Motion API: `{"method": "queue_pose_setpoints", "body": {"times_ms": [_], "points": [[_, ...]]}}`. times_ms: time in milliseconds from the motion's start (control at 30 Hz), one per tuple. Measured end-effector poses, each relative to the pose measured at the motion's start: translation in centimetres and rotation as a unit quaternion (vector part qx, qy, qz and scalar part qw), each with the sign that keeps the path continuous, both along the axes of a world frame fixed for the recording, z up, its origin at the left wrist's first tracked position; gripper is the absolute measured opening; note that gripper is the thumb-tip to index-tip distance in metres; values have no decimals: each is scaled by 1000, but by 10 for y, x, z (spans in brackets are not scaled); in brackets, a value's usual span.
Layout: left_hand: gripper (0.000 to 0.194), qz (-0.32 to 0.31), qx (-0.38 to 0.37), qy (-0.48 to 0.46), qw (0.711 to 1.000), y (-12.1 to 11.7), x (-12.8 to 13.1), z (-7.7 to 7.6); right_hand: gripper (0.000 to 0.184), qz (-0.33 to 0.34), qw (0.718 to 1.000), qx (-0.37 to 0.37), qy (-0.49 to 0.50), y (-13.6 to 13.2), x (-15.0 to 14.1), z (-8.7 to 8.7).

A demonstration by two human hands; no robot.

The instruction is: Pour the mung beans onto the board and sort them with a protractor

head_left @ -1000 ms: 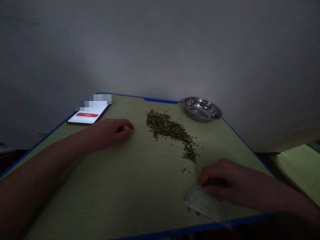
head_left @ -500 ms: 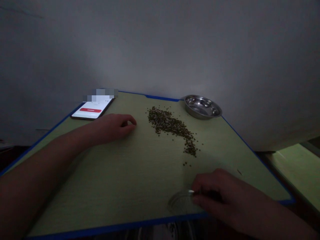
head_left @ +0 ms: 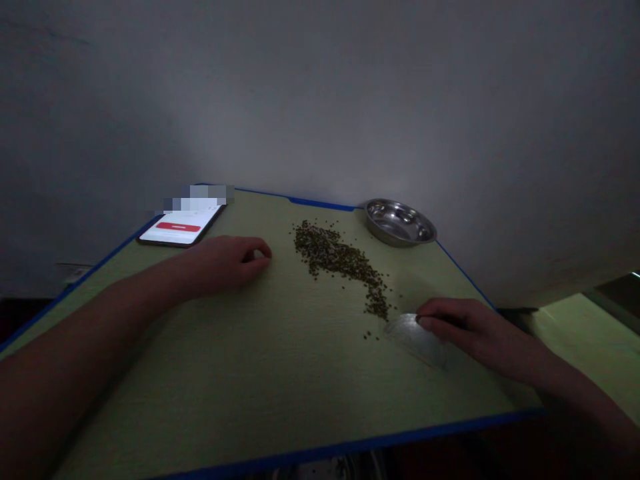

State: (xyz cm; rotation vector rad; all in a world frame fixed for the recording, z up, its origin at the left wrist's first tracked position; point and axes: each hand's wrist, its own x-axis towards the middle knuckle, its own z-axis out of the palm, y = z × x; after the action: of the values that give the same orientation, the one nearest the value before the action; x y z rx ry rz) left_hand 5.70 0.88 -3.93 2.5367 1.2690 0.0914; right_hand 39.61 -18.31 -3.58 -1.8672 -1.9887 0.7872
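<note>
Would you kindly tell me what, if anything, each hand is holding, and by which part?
The right hand pinches a clear protractor by its curved edge; the left hand shows nothing in its grip.

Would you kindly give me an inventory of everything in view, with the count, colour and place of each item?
Wall: one, grey, behind the table
Table: one, yellow-green with blue edging, under the hands
Phone: one, lit white screen with a red bar, table's far left
Metal bowl: one, silver, table's far right
Seed-like bits: too many to count, brownish, trailing across the table's middle
Clear half-round piece: one, transparent, at the right fingertips
Pale surface: one, yellow-green, beyond the table's right edge
Shiny object: count unclear, silvery, below the near edge, cut off
Left hand: one, bare, between phone and bits
Right hand: one, bare, gripping the clear piece
</note>
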Motion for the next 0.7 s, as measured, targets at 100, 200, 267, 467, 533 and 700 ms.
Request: {"method": "queue_pose_setpoints", "body": {"times_ms": [100,200,267,467,533,700], "points": [[49,-3,1,-1,1000,0,0,0,30,0,1000,-5,2,2,-8,-2],[48,-1,2,-3,1000,1,0,-1,29,12,1000,-14,7,3,-18,-2],[46,2,3,-5,1000,1,0,-2,28,16,1000,-14,11,1,-21,-1],[44,6,2,-14,1000,1,0,-2,32,-4,999,-24,21,-16,-14,0],[45,5,0,-15,1000,1,0,-2,32,-12,999,-35,15,-23,-13,1],[45,5,-3,-16,1000,2,-1,-3,30,-9,999,-31,12,-23,-18,-2]]}}
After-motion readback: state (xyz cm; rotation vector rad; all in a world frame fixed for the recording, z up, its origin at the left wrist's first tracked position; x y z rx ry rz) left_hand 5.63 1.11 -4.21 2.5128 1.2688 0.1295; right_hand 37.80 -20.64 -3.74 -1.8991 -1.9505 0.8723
